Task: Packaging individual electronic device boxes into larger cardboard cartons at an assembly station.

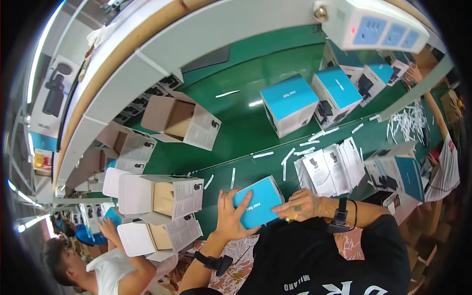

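A closed carton with a blue top (256, 206) lies before me at the near edge of the green table. My left hand (230, 216) grips its left side, with the thumb along the near edge and fingers over the top. At the right end, my right hand (301, 204) has its fingers bent and pressed on the box's edge. Whether a small item is pinched there is hidden. To the left stand open white cartons with brown inner walls, the closest one (189, 197) beside my left hand. A stack of printed leaflets (330, 167) lies beyond my right hand.
Closed blue-topped boxes (290, 98) stand at the far right. White paper strips (263, 154) are scattered over the green table (236, 125). A power socket strip (378, 29) hangs above. A co-worker in a white shirt (115, 270) is at left; another person's arm (435, 113) shows at right.
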`<state>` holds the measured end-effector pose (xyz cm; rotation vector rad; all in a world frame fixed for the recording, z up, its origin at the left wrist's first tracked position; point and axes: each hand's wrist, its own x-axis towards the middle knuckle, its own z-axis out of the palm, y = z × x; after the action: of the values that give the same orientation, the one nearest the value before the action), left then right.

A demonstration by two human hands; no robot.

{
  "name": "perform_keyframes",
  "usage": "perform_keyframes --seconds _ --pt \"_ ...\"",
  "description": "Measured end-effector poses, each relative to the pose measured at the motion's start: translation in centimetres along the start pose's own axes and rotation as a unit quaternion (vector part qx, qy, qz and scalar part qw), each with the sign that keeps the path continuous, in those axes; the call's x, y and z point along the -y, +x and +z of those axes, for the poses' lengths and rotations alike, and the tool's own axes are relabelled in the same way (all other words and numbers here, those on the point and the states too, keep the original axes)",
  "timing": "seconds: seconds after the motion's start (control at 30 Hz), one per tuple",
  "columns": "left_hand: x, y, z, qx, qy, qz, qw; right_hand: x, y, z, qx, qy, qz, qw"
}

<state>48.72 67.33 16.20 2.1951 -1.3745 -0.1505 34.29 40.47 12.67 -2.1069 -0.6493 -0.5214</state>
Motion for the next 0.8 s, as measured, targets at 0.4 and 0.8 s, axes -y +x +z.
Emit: perform_keyframes --seconds 0.4,0.8 --pt "-2.2 2.0 0.7 -0.076 -0.009 -0.068 0.995 -2.5 1.9 -0.3 -0.053 -0.051 -0.062 0.995" --pt "4.5 27.7 -1.4 -0.175 0.030 -0.375 0.910 -1.8 -4.2 -4.0 -0.194 -0.264 0.382 0.864"
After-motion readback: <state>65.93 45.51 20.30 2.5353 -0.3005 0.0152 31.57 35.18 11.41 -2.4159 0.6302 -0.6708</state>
